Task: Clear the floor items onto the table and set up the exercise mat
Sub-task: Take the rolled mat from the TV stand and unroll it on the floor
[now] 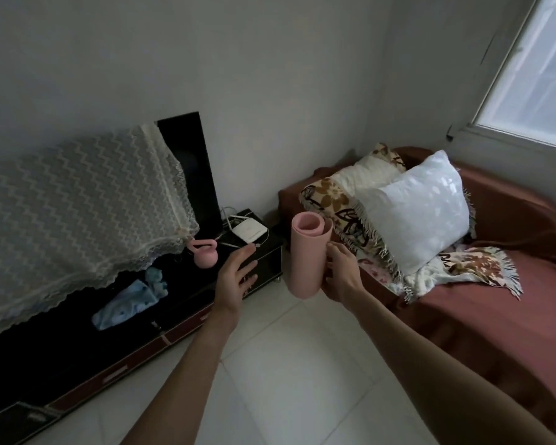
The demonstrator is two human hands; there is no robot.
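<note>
A rolled pink exercise mat (306, 255) stands upright in the air between the low black table and the bed. My right hand (339, 273) grips its right side near the lower half. My left hand (236, 277) hovers to the mat's left with fingers spread, holding nothing and not touching the mat. A pink kettlebell (203, 253) sits on the low black table (264, 255). A light blue cloth (130, 298) lies on the same table, closer to me.
A TV under a lace cover (77, 200) stands on the table, with a white router (249, 231) and cables behind the kettlebell. On the right is a bed (495, 316) with a white pillow (418, 210) and a floral blanket. White tiled floor (286, 380) runs between them.
</note>
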